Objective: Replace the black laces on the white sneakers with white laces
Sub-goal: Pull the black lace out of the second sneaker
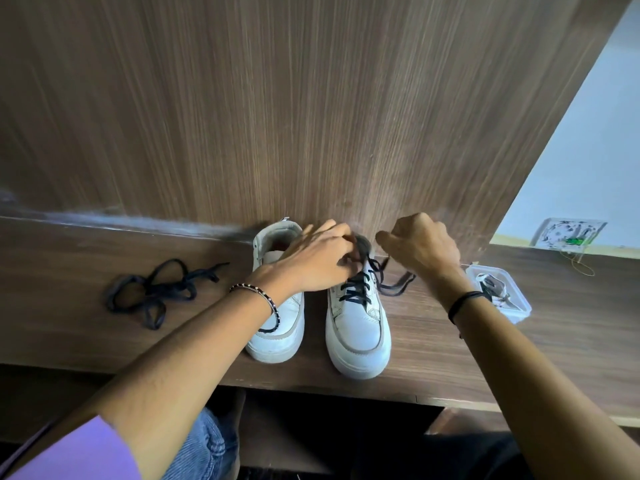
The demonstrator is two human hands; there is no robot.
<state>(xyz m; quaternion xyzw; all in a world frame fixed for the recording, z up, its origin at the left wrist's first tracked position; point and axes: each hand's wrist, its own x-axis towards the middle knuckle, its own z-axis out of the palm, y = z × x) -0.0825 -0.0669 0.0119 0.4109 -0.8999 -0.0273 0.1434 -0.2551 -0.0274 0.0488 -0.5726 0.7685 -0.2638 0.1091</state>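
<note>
Two white sneakers stand side by side on a wooden shelf [86, 334], toes toward me. The left sneaker [280, 327] has no lace. The right sneaker [358, 327] still carries a black lace [360, 287] through its eyelets. My left hand [318, 258] reaches across the left sneaker and grips the top of the right sneaker at the lace. My right hand [420, 242] is curled and pinches a black lace end, which trails off to the right of the shoe. A loose black lace [152, 292] lies in a heap on the shelf at the left.
A clear plastic box [502, 292] holding white and dark lace material sits on the shelf at the right, close to my right wrist. A tall wooden panel [311, 116] rises directly behind the sneakers. A white wall with a fitting [568, 235] shows at far right.
</note>
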